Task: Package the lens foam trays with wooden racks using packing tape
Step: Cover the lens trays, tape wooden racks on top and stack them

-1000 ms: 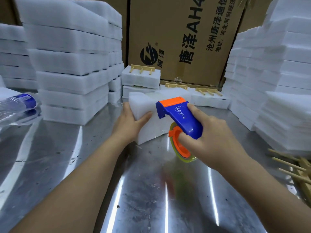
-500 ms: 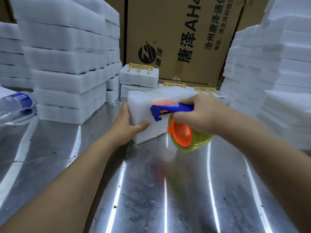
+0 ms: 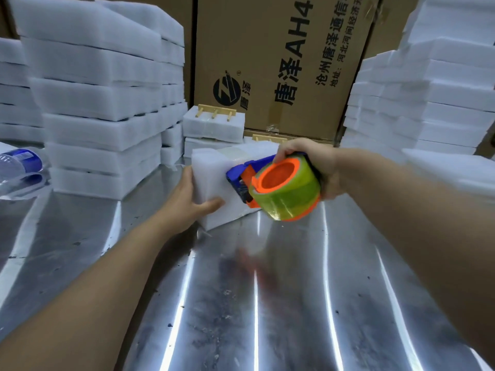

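Observation:
A white foam tray bundle [image 3: 214, 172] lies on the steel table [image 3: 241, 303] in the middle. My left hand [image 3: 187, 199] grips its near left corner, thumb on the front face. My right hand [image 3: 313, 167] holds a blue and orange tape dispenser [image 3: 278, 186] with a yellowish clear tape roll, tipped sideways against the bundle's right front side. A strip of clear tape shows on the bundle's top. Behind, a taped bundle with a wooden rack [image 3: 215, 112] on top sits on another bundle.
Tall stacks of white foam trays stand at the left [image 3: 101, 103] and right [image 3: 428, 103]. A brown cardboard box [image 3: 281, 62] with printed characters stands at the back. A plastic water bottle [image 3: 16, 164] lies at the far left edge.
My right hand has rolled the dispenser over: its roll now faces the camera and sits lower on the bundle's right front. My left hand has kept its hold on the bundle.

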